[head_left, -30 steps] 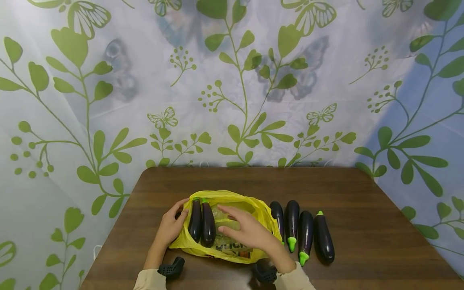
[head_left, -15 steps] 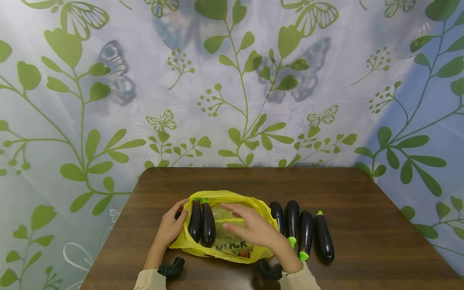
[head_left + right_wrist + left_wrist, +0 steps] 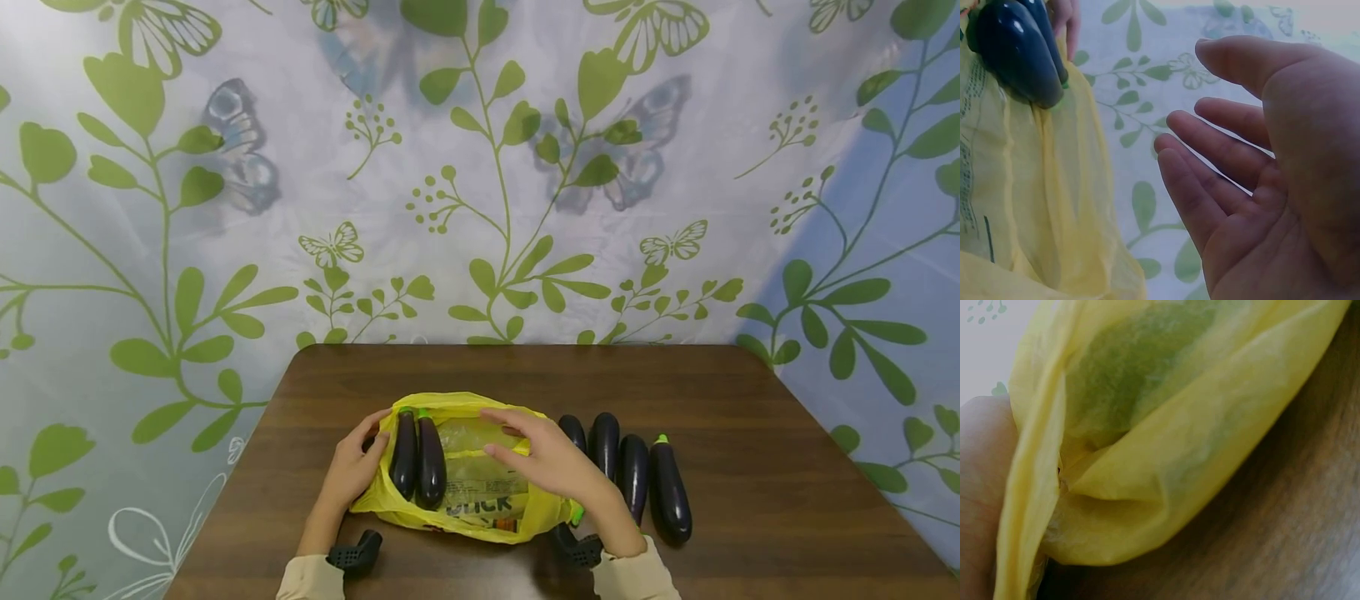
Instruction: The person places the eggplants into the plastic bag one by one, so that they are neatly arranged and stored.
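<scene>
A yellow plastic bag (image 3: 483,527) lies on the table with its mouth spread wide. Inside its left side two dark eggplants (image 3: 431,467) rest side by side, green stem ends pointing away. My left hand (image 3: 352,468) holds the bag's left rim; in the left wrist view a strip of yellow plastic (image 3: 1032,462) hangs in front of that hand. Over the bag's right side my right hand (image 3: 551,454) hovers, fingers spread and holding nothing, as the right wrist view also shows its bare palm (image 3: 1241,250). Several more eggplants (image 3: 671,496) lie in a row beyond it, partly hidden by the right arm.
The brown wooden table (image 3: 772,500) extends behind and to the right of the bag. A leaf-patterned cloth (image 3: 480,167) hangs behind the table. Black wrist devices (image 3: 356,554) sit on both wrists.
My right hand has drawn back to the right, from over the bag's middle to its right side, its forearm now covering part of the eggplant row. My left hand stays put.
</scene>
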{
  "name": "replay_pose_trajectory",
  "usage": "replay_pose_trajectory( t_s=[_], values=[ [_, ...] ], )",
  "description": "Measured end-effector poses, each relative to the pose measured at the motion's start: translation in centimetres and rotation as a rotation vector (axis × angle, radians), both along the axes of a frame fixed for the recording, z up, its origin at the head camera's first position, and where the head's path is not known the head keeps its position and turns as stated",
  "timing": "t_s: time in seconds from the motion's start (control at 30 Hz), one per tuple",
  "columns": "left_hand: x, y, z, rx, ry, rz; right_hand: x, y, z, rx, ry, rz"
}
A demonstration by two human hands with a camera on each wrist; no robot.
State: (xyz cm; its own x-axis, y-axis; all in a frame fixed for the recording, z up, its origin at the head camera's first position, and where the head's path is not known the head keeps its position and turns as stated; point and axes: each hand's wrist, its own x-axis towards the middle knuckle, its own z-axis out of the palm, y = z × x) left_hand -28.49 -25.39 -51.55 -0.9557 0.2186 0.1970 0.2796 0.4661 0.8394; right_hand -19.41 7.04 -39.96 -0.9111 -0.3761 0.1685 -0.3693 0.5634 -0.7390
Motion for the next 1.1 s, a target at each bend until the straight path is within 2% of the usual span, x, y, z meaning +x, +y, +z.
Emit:
replay_pose_trajectory(
  t_s=[0.53, 1.1],
  values=[
    [0.4, 0.1, 0.2, -0.014, -0.018, 0.015, 0.9, 1.6, 1.6, 0.042, 0.043, -0.018],
    [1.0, 0.0, 0.2, -0.007, -0.027, 0.016, 1.6, 3.6, 2.4, 0.089, 0.060, -0.055]
  ],
)
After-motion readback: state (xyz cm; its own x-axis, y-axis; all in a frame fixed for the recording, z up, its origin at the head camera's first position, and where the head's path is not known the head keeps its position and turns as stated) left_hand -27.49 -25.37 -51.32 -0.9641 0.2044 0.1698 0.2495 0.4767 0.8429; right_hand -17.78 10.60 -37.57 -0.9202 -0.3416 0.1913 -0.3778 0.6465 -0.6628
